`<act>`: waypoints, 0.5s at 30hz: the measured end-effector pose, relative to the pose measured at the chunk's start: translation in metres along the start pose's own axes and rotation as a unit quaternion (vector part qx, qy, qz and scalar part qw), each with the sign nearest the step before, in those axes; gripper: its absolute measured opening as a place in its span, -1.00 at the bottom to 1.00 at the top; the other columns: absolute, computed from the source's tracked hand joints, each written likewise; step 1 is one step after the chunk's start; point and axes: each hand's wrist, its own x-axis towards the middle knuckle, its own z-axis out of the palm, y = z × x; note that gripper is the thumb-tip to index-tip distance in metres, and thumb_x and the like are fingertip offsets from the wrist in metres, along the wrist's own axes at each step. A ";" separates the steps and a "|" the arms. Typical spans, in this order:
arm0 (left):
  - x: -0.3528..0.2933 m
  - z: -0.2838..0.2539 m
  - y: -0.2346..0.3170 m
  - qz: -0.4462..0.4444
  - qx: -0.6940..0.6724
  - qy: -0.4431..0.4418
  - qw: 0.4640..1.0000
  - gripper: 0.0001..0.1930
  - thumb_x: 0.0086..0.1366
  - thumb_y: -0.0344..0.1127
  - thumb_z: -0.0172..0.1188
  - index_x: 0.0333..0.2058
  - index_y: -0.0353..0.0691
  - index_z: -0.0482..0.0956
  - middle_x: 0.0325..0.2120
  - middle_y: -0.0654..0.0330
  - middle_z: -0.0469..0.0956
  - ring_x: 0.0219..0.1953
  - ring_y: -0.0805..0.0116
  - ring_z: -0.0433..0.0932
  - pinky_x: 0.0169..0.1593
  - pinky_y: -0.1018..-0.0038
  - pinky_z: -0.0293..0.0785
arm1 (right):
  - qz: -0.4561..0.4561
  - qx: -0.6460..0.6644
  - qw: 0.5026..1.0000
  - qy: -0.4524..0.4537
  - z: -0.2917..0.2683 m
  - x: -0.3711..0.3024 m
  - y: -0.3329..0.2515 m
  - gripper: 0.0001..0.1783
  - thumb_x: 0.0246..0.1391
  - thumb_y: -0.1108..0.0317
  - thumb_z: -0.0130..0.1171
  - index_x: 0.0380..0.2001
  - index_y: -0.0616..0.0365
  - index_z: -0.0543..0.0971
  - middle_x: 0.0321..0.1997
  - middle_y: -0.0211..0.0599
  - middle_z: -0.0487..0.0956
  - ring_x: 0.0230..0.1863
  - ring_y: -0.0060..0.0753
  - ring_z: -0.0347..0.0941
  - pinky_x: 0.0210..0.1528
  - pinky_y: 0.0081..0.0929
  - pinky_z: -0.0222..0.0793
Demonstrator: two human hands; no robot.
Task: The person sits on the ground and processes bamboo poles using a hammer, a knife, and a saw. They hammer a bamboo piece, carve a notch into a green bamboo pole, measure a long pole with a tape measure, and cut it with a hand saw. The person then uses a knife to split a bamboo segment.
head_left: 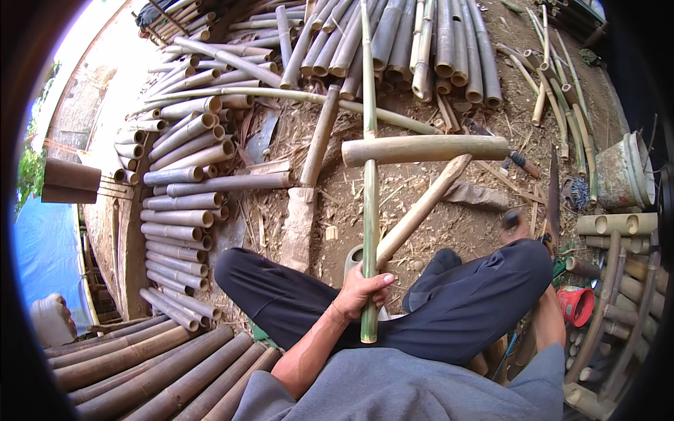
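Observation:
My left hand (361, 291) is wrapped round a long green bamboo pole (370, 231), close to its near end. Away from me the pole runs past a short, thick pale bamboo crosspiece (428, 149), which covers part of it. A slanted wooden stake (421, 210) rises from between my legs to the crosspiece. My right arm reaches round the outside of my bent right knee, which hides the forearm. Beyond the knee my right hand (518, 230) shows small and blurred, closed at a dark, round-ended object (510, 219) whose kind is unclear.
Cut bamboo tubes (179, 217) are stacked at left, with more (400, 42) at the far side. A knife (523, 163) lies on the chip-strewn dirt. At right are a saw (554, 189), a dirty bucket (621, 172), a red container (576, 305) and a bamboo rack (611, 302).

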 end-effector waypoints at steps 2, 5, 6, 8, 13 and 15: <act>-0.011 0.003 0.002 0.006 0.020 0.029 0.999 -0.55 0.17 -0.40 0.39 -0.05 -0.21 0.34 -0.61 0.36 0.34 -0.69 0.56 0.30 -0.61 0.53 0.29 | 0.041 0.051 0.997 0.051 -0.035 0.006 -0.027 -0.41 0.05 0.14 0.23 0.11 0.19 0.41 0.01 0.01 0.51 0.10 -0.02 0.46 0.19 -0.25 0.30; -0.011 0.009 -0.011 -0.011 0.024 0.016 1.000 -0.46 0.15 -0.40 0.41 0.03 -0.25 0.32 -0.61 0.34 0.35 -0.69 0.55 0.31 -0.61 0.53 0.30 | -0.203 0.246 0.909 0.268 -0.135 0.042 0.002 -0.63 0.16 0.19 0.16 -0.09 0.24 0.49 -0.19 -0.28 0.55 -0.16 -0.39 0.41 -0.03 -0.39 0.31; -0.016 0.008 -0.017 -0.015 0.025 0.031 0.999 -0.46 0.14 -0.40 0.42 0.03 -0.25 0.32 -0.61 0.34 0.36 -0.68 0.55 0.32 -0.61 0.53 0.30 | -0.195 0.297 0.878 0.320 -0.165 0.036 -0.019 -0.70 0.16 0.24 0.13 -0.14 0.21 0.48 -0.25 -0.31 0.52 -0.23 -0.44 0.38 -0.08 -0.43 0.29; -0.016 0.012 -0.032 -0.030 0.012 0.021 0.999 -0.43 0.11 -0.40 0.45 0.02 -0.27 0.31 -0.60 0.32 0.38 -0.68 0.54 0.35 -0.60 0.54 0.33 | -0.242 0.385 0.811 0.368 -0.242 0.008 -0.050 -0.78 0.17 0.35 0.09 -0.16 0.23 0.47 -0.30 -0.31 0.48 -0.34 -0.52 0.33 -0.23 -0.53 0.26; -0.017 0.018 -0.048 -0.013 0.013 0.060 0.998 -0.44 0.09 -0.41 0.47 -0.03 -0.29 0.30 -0.59 0.31 0.39 -0.68 0.55 0.36 -0.61 0.54 0.35 | -0.280 0.645 0.650 0.288 -0.222 -0.108 -0.185 -0.55 0.30 0.21 0.02 0.13 0.25 0.27 -0.39 -0.37 0.33 -0.44 -0.56 0.22 -0.41 -0.56 0.18; -0.012 0.024 -0.049 -0.008 0.002 0.046 0.999 -0.46 0.09 -0.41 0.47 -0.06 -0.28 0.31 -0.59 0.31 0.39 -0.68 0.56 0.36 -0.61 0.55 0.35 | -0.293 0.717 0.582 0.248 -0.162 -0.142 -0.232 -0.41 0.34 0.08 0.00 0.27 0.19 0.19 -0.37 -0.40 0.28 -0.44 -0.54 0.21 -0.39 -0.51 0.21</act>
